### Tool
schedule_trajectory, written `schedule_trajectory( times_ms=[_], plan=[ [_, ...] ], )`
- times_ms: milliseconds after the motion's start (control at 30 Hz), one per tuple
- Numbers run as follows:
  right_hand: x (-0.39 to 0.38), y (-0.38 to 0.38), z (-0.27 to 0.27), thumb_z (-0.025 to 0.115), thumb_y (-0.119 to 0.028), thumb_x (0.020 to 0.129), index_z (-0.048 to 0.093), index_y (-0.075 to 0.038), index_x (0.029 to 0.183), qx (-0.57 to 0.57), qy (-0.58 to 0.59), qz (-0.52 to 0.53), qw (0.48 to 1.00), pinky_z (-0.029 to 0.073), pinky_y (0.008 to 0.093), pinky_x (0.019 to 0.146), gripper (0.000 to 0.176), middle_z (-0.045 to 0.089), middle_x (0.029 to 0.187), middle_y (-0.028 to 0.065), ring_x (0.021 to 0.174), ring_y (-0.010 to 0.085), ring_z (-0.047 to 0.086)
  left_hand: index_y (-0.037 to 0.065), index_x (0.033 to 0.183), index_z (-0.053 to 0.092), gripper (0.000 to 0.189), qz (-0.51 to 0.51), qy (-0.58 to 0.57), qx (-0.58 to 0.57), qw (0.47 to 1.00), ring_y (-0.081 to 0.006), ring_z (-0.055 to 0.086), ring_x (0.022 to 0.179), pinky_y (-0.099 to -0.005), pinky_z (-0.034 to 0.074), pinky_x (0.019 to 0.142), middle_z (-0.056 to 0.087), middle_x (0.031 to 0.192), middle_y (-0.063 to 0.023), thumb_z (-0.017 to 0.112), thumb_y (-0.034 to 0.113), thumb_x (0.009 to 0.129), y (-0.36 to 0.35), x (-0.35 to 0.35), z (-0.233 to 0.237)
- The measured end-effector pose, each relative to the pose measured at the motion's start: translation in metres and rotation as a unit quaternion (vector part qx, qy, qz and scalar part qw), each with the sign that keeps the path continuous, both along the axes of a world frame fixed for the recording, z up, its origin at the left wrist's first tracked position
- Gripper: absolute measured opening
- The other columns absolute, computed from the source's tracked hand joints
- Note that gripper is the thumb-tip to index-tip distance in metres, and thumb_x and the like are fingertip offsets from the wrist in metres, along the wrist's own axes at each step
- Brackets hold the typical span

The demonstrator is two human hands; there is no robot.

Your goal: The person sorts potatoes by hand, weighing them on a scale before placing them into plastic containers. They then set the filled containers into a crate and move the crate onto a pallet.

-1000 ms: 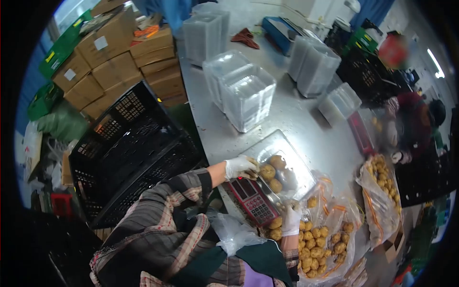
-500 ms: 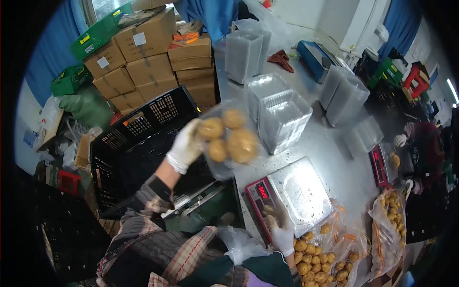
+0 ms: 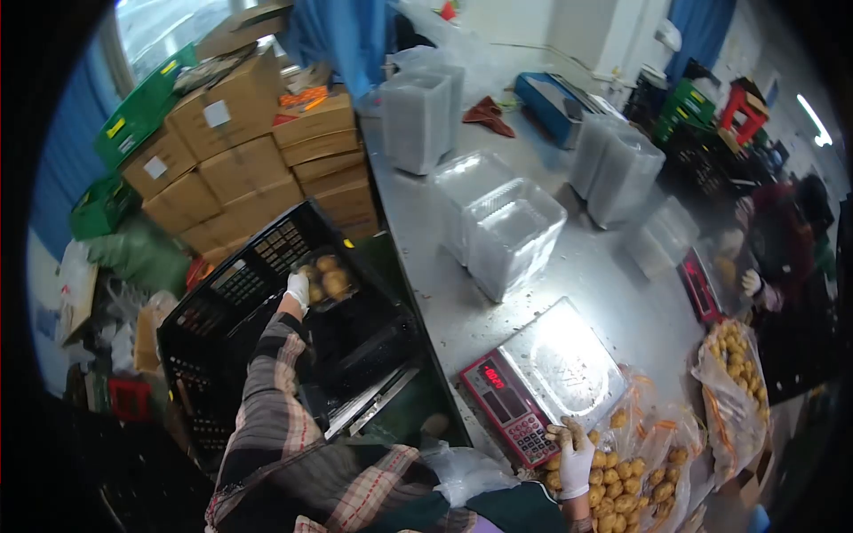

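My left hand (image 3: 298,290), in a white glove, grips the edge of a clear plastic tray of potatoes (image 3: 327,279). The tray is over the far end inside a large black crate (image 3: 204,300). At the near corner of the red-framed weighing scale (image 3: 498,400) is my right hand (image 3: 576,451), also gloved, its fingers loosely bent and apart with nothing visible in them. Just below and beside that hand lies an opened plastic bag of potatoes (image 3: 613,484). The scale's metal plate (image 3: 564,360) is bare and its red digits are lit.
Stacks of clear trays (image 3: 515,235) stand on the metal table (image 3: 435,293), with more clear stacks (image 3: 617,169) behind. Cardboard boxes (image 3: 240,169) are piled beyond the crate. At right, a co-worker (image 3: 782,235) is at a second scale (image 3: 699,286), near another potato bag (image 3: 733,364).
My left hand has carried the tray of potatoes left, from beside the table into the black crate. My right hand has shifted from the scale's keypad side to its near corner.
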State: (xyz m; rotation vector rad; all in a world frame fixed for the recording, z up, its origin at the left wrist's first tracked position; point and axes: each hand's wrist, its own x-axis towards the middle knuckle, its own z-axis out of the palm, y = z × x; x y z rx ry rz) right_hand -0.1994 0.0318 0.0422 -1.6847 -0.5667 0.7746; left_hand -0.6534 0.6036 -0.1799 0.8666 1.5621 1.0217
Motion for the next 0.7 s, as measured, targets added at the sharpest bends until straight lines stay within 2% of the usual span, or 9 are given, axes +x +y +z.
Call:
schedule_trajectory(
  times_ms=[33,100,167,267,367,400,467,600,700],
  plan=[
    [-0.001,-0.005,0.000,0.049,-0.008,0.098,0.050,0.014,0.121,-0.008,-0.016,0.001,1.000,0.052,0.0262,0.078,0.032,0.068,0.096,0.0181,0.083,0.0170,0.065,0.003,0.117,0.052,0.035,-0.020,0.149,-0.032,0.988,-0.0308,0.060,0.092,-0.0471,0.050,0.078,0.061,0.104,-0.0159,0.046,0.032,0.097,-0.005,0.013,0.007],
    [0.000,-0.018,-0.004,0.047,-0.007,0.098,0.051,0.014,0.121,-0.042,-0.023,-0.018,0.999,0.053,0.0277,0.079,0.031,0.068,0.097,0.0183,0.083,0.0178,0.066,0.002,0.122,0.050,0.038,0.057,0.379,-0.017,0.924,-0.0350,0.053,0.106,-0.0478,0.043,0.089,0.056,0.115,-0.0212,0.052,0.027,0.093,-0.021,0.046,0.038],
    [-0.001,-0.028,-0.011,0.047,-0.006,0.097,0.052,0.013,0.119,-0.045,0.007,-0.058,0.997,0.054,0.0286,0.079,0.030,0.068,0.097,0.0180,0.084,0.0180,0.066,0.000,0.127,0.048,0.045,0.120,0.459,0.186,0.860,-0.0393,0.046,0.119,-0.0484,0.036,0.101,0.051,0.126,-0.0265,0.057,0.023,0.089,-0.022,0.083,0.081],
    [-0.009,-0.045,-0.019,0.049,-0.007,0.094,0.056,0.010,0.117,-0.065,0.011,-0.079,0.995,0.054,0.0286,0.079,0.029,0.069,0.098,0.0154,0.087,0.0183,0.067,-0.001,0.130,0.047,0.049,0.051,0.423,0.512,0.746,-0.0374,0.035,0.133,-0.0467,0.026,0.111,0.045,0.137,-0.0244,0.060,0.016,0.086,-0.057,0.180,0.204],
    [-0.017,-0.062,-0.044,0.051,-0.009,0.093,0.056,0.007,0.119,-0.126,-0.033,-0.040,0.991,0.053,0.0290,0.081,0.031,0.070,0.101,0.0132,0.089,0.0169,0.067,-0.002,0.132,0.047,0.046,-0.102,0.292,0.587,0.748,-0.0326,0.039,0.132,-0.0414,0.027,0.111,0.047,0.138,-0.0193,0.058,0.008,0.088,-0.128,0.291,0.290],
    [-0.021,-0.066,-0.056,0.052,-0.012,0.094,0.057,0.004,0.119,-0.106,-0.049,-0.049,0.992,0.053,0.0297,0.083,0.030,0.069,0.102,0.0131,0.091,0.0176,0.067,-0.001,0.134,0.045,0.047,-0.148,0.249,0.608,0.740,-0.0319,0.034,0.135,-0.0422,0.024,0.112,0.044,0.141,-0.0178,0.057,0.009,0.090,-0.150,0.319,0.300],
    [-0.032,-0.077,-0.069,0.058,-0.025,0.092,0.062,-0.002,0.115,-0.110,-0.091,-0.070,0.987,0.051,0.0365,0.083,0.033,0.068,0.101,0.0189,0.093,0.0306,0.067,-0.001,0.136,0.043,0.048,-0.232,0.246,0.625,0.704,-0.0312,0.032,0.136,-0.0417,0.024,0.112,0.044,0.141,-0.0170,0.057,0.008,0.091,-0.199,0.365,0.312],
    [-0.049,-0.119,-0.077,0.058,-0.025,0.090,0.062,-0.002,0.115,-0.209,-0.111,-0.128,0.963,0.051,0.0372,0.084,0.034,0.067,0.100,0.0202,0.092,0.0321,0.066,0.000,0.137,0.043,0.049,-0.471,0.031,0.564,0.677,-0.0285,0.032,0.136,-0.0414,0.023,0.113,0.043,0.142,-0.0171,0.057,0.004,0.090,-0.289,0.430,0.283],
    [-0.050,-0.168,-0.083,0.058,-0.024,0.090,0.063,-0.002,0.114,-0.212,-0.076,-0.229,0.947,0.051,0.0365,0.084,0.033,0.068,0.100,0.0198,0.091,0.0321,0.066,0.000,0.131,0.049,0.045,-0.670,0.000,0.468,0.576,-0.0295,0.049,0.123,-0.0386,0.035,0.106,0.055,0.128,-0.0178,0.057,0.004,0.087,-0.380,0.446,0.269]
  ],
)
